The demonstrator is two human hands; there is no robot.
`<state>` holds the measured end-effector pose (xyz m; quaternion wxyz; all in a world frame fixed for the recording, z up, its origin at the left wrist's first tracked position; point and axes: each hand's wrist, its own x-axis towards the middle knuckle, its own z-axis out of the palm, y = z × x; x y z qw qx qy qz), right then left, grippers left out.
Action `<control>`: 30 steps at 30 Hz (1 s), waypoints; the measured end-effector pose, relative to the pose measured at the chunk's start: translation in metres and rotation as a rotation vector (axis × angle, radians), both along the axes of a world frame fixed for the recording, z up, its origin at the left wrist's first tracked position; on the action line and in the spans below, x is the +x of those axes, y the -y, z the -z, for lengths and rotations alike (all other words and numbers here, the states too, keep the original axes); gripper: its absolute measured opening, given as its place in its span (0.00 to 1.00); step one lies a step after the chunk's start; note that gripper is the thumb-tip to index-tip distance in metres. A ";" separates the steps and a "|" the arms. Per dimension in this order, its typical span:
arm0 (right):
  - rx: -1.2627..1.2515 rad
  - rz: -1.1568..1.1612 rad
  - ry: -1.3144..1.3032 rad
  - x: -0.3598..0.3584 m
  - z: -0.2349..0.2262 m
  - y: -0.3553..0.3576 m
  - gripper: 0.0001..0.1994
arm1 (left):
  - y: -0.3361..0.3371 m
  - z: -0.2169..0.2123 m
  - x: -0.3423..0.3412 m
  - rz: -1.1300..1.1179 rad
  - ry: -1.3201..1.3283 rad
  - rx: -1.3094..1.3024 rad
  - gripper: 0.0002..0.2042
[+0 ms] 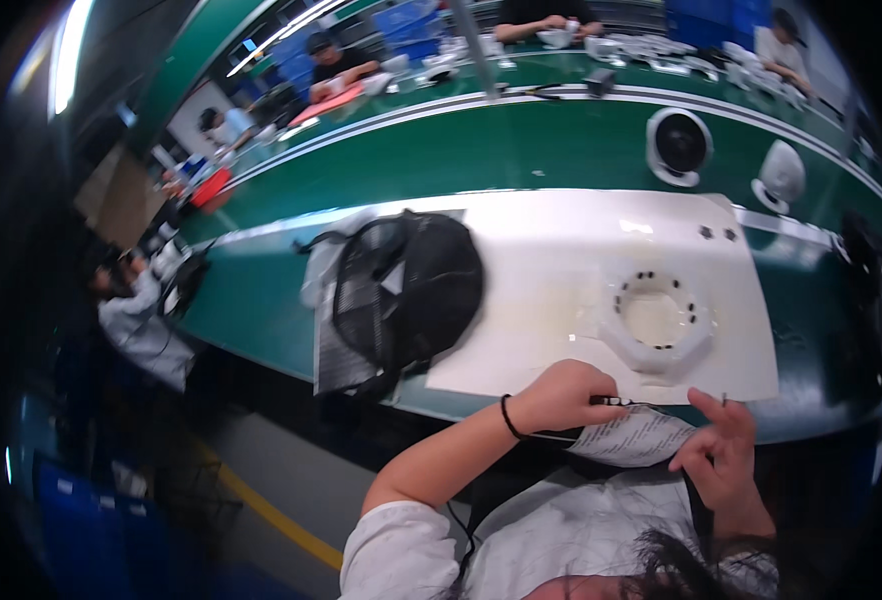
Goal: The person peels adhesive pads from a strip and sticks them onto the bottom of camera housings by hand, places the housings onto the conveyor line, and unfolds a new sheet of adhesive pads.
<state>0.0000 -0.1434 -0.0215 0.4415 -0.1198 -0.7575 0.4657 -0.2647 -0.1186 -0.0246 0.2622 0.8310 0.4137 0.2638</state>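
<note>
Closest in, the left hand point(561, 395) is curled into a fist just off the near edge of the bench, clenched around a thin dark cable point(616, 402) that pokes out past the knuckles toward the right. A black band sits on that wrist. Right beside it, the right hand point(723, 445) is up with fingers loosely spread, thumb and fingertips pinching the far corner of a printed paper label point(636, 437). That label hangs between the two hands, just under the cable, touching both.

Just beyond the knuckles lies a white mat point(561, 290) on the green bench point(521, 150). On it, right ahead of the hands, sits a white ring-shaped housing point(656, 325), untouched, dotted with small dark holes. Off to the left of the fist, a round black mesh grille point(406, 290) rests half on the mat.

Farther out, a white fan point(678, 145) stands on the belt, and other people work on the far side.
</note>
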 end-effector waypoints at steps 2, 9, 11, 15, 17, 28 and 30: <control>-0.061 -0.031 0.078 -0.014 -0.004 0.011 0.41 | 0.018 -0.001 0.002 -0.120 0.120 0.013 0.15; 0.033 -0.315 0.102 -0.060 0.031 -0.006 0.38 | 0.110 -0.014 0.018 -0.302 0.058 0.335 0.07; 0.145 -0.351 0.068 -0.073 0.022 -0.002 0.33 | 0.129 -0.021 0.013 -0.315 0.068 0.361 0.07; 0.186 -0.506 -0.106 -0.086 0.001 -0.003 0.31 | 0.145 -0.040 -0.009 -0.056 0.293 0.060 0.23; 0.162 -0.561 -0.391 -0.088 -0.002 -0.002 0.32 | 0.137 -0.036 -0.020 -0.218 0.531 -0.095 0.26; -0.115 -0.345 -0.887 0.005 -0.044 -0.051 0.34 | 0.078 -0.002 0.018 0.046 0.439 -0.340 0.12; -0.145 0.362 -0.685 0.006 -0.046 -0.064 0.32 | 0.074 0.007 0.020 -0.074 0.576 -0.392 0.11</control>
